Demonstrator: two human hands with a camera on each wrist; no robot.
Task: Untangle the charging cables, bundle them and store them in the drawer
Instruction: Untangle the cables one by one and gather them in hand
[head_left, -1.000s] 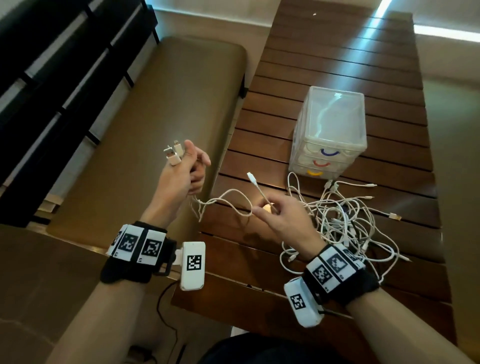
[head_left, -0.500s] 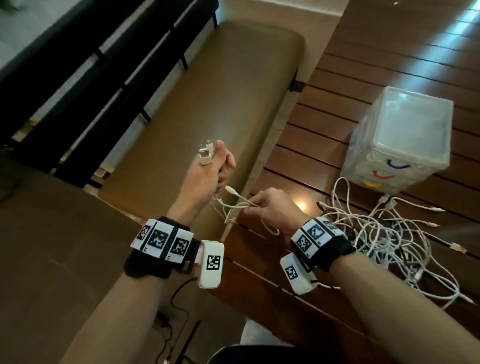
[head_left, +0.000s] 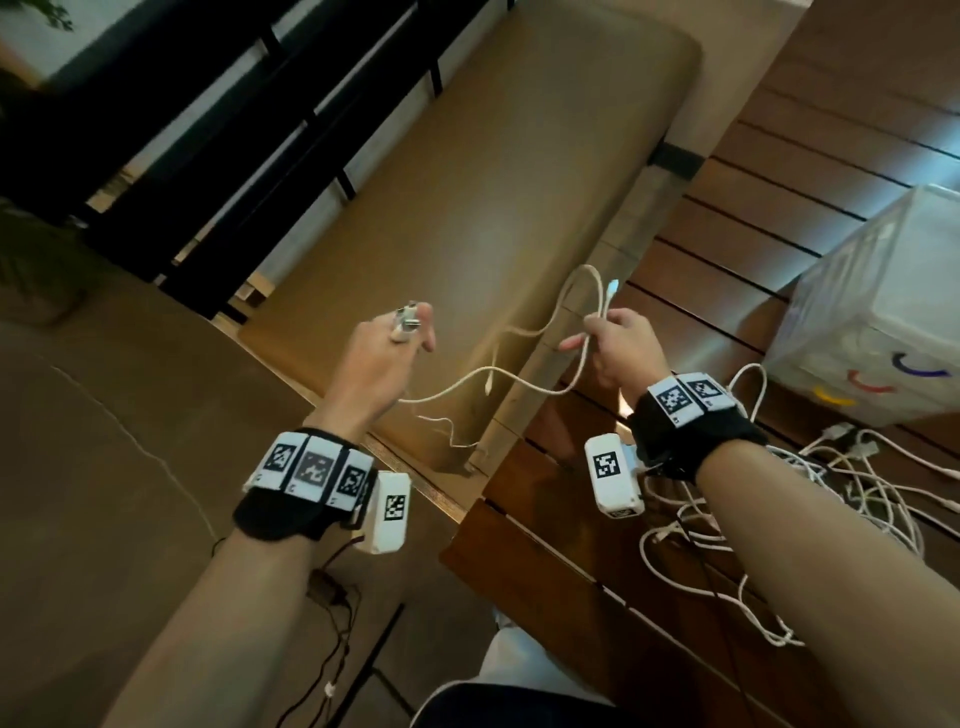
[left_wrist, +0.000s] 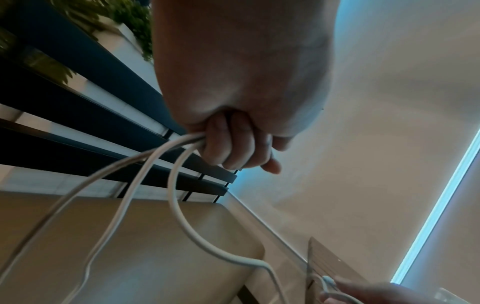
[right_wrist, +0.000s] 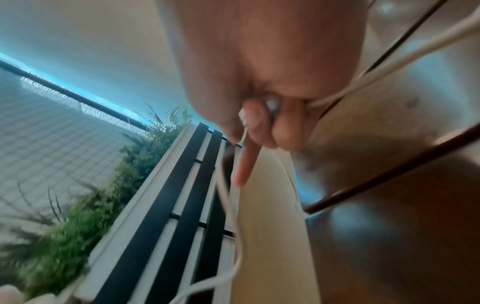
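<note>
My left hand (head_left: 400, 338) is raised over the bench and grips several white cable ends, their plugs (head_left: 405, 323) sticking up above the thumb; in the left wrist view its curled fingers (left_wrist: 231, 146) clamp three white strands (left_wrist: 145, 164). My right hand (head_left: 610, 340) grips a white cable (head_left: 519, 384) that sags between both hands, with a loop and a connector (head_left: 613, 287) rising above it. A tangled pile of white cables (head_left: 810, 499) lies on the wooden table (head_left: 571, 587) behind my right wrist. The clear drawer box (head_left: 883, 312) stands at the right edge.
A tan padded bench (head_left: 493, 171) runs beside the table on the left, with a black slatted backrest (head_left: 218, 114) behind it. Black cords (head_left: 332, 613) lie on the floor under my left forearm. Plants (right_wrist: 78, 216) and a wall show in the right wrist view.
My hands have moved apart, stretching the white cable between them, and the right hand has lifted off the table. The view has swung left, pushing the drawer box to the right edge.
</note>
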